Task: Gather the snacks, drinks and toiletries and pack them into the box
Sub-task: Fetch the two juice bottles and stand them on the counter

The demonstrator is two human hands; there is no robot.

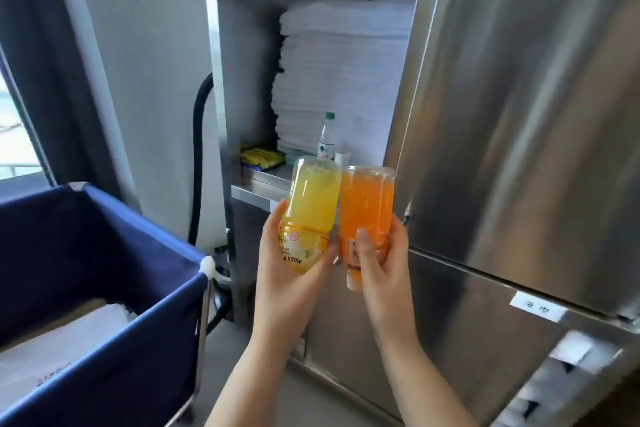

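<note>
Two drinks are in hand; left hand point(291, 274) wraps the yellow bottle point(310, 215), right hand point(384, 263) wraps the orange bottle point(367, 218), both upside down and touching; no packed box is clearly in view, only a blue cart point(104, 253) at left; beyond, on the shelf point(263, 180), a water bottle point(327, 139) and yellow packet point(261, 158) wait before stacked towels point(343, 80); early going, I'd say.
</note>
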